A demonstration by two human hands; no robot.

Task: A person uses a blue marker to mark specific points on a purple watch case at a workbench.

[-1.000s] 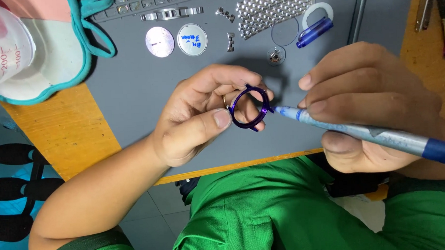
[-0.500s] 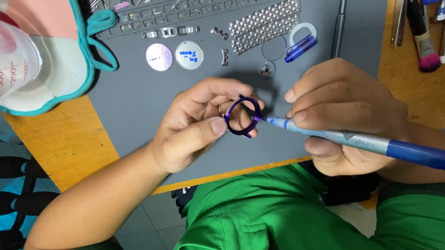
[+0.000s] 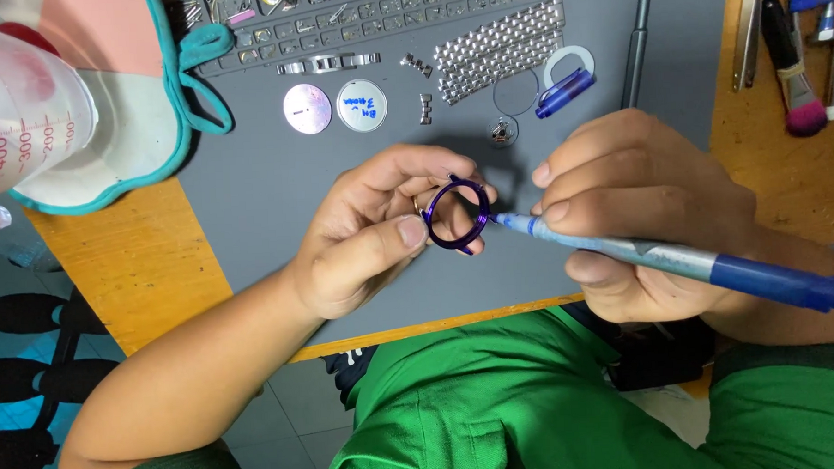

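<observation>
- Left hand (image 3: 371, 241) still pinches the purple ring (image 3: 456, 215) at frame centre, fingers closed.
- Right hand (image 3: 638, 208), fingers clamped on the blue pen (image 3: 686, 260), has brought its tip against the ring's right edge.

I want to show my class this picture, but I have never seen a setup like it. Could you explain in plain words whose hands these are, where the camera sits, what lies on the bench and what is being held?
There is no machine here: a person works with two bare hands, and the single picture comes from a camera worn on that person's head, looking down.

The left hand pinches a shiny purple metal ring with small lugs between thumb and fingers. The right hand holds a blue pen-shaped tool in a writing grip, its tip touching the ring's edge.

Beneath lies a grey work mat on a yellow wooden bench. On the mat are two round silver discs, a silver metal link band, a small blue cap and a dark slim rod. At the left stands a clear measuring cup; at the right, a pink-tipped brush.
</observation>
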